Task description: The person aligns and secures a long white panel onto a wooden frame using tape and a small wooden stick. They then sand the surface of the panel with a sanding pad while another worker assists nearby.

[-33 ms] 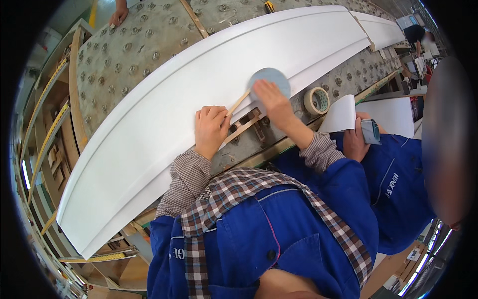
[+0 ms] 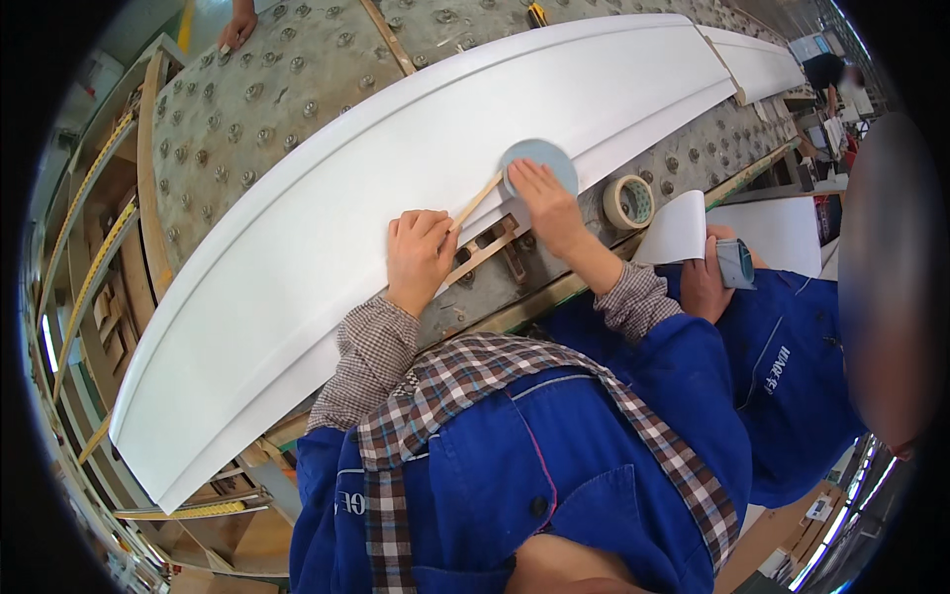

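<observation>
A long white curved panel point(image 2: 327, 208) lies across the metal table in front of me. My right hand point(image 2: 549, 208) has its fingers laid flat on a round grey-blue sanding disc point(image 2: 556, 163), which lies at the panel's near edge over one end of a thin wooden strip point(image 2: 477, 201). On the left, my left hand point(image 2: 421, 255) rests on the panel with its fingers bent and close together, the thumb side at the strip's other end. A cut-out in the panel's near edge, with a pale wooden piece point(image 2: 480, 259) across it, shows between my hands.
A roll of masking tape point(image 2: 628, 202) lies right of my right hand. Close by on the right, a co-worker in blue holds a rolled grey-blue sheet point(image 2: 734, 263) beside white paper point(image 2: 678, 226). Another person's hand point(image 2: 237, 30) touches the bolt-studded table point(image 2: 233, 109) at far left.
My right hand and the sanding disc have shifted very slightly right and toward me. My left hand stays in place on the panel.
</observation>
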{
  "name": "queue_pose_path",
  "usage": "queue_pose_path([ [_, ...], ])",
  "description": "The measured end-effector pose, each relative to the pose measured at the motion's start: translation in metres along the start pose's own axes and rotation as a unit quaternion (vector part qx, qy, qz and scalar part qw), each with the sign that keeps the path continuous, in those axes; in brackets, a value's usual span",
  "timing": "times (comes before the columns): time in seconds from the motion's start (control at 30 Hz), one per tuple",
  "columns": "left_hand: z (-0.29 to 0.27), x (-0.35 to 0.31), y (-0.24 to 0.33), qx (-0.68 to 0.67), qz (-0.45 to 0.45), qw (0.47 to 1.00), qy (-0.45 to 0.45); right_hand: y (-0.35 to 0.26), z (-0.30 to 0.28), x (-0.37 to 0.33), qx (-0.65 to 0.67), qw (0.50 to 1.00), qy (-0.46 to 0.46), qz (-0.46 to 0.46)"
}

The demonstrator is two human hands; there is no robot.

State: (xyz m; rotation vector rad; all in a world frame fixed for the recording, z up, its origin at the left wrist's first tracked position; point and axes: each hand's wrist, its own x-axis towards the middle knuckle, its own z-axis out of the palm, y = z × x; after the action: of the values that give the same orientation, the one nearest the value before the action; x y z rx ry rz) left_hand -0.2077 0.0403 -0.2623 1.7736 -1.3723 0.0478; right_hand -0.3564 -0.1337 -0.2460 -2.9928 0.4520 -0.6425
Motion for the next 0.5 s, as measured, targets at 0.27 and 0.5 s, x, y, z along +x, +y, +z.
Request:
queue_pose_path([
  [0.27, -0.004, -0.001, 0.001, -0.001, 0.002, 1.0, 0.002, -0.036, 0.003, 0.004, 0.063, 0.995, -0.015, -0.074],
  [0.5, 0.001, -0.005, -0.006, 0.004, 0.004, 1.0, -0.003, -0.043, 0.006, 0.002, 0.115, 0.984, -0.023, -0.136],
])
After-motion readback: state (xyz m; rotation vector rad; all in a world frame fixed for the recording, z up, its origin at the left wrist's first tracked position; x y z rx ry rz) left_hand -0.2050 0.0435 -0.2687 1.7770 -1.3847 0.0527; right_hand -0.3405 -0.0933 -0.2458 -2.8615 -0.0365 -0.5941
